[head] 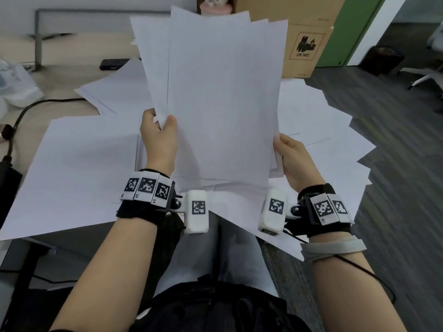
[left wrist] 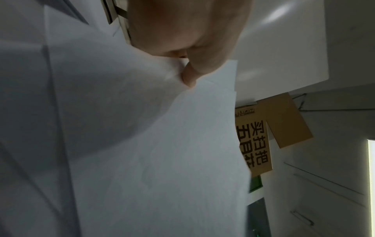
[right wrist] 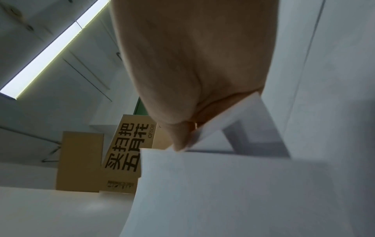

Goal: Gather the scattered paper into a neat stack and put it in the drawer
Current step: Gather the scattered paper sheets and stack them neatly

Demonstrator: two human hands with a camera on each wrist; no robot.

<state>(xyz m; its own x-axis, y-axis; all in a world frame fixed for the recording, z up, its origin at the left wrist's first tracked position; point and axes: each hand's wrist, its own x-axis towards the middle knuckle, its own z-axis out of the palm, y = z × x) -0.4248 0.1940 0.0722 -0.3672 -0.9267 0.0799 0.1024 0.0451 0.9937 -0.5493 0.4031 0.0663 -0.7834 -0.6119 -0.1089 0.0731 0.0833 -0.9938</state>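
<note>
Up in front of the chest, a sheaf of paper point(head: 215, 111) is raised on end, and it's a ragged one: the top corners fan out, so the sheets are not squared yet. Left hand point(head: 159, 142) pinches the lower left edge, thumb on the near face, fingers behind; the left wrist view shows that thumb point(left wrist: 189, 75) pressed into the paper. Right hand point(head: 293, 161) clamps the lower right edge the same way, thumb in front. Gripping low on both sides looks deliberate: it leaves the sheets loose enough to drop and be tapped level on their bottom edge. Below, plenty of loose sheets point(head: 79, 164) lie spread across the desk point(head: 55, 106) and spill over its right side, so gathering is only partly done. No drawer in sight; cardboard boxes point(head: 304, 44) stand behind
</note>
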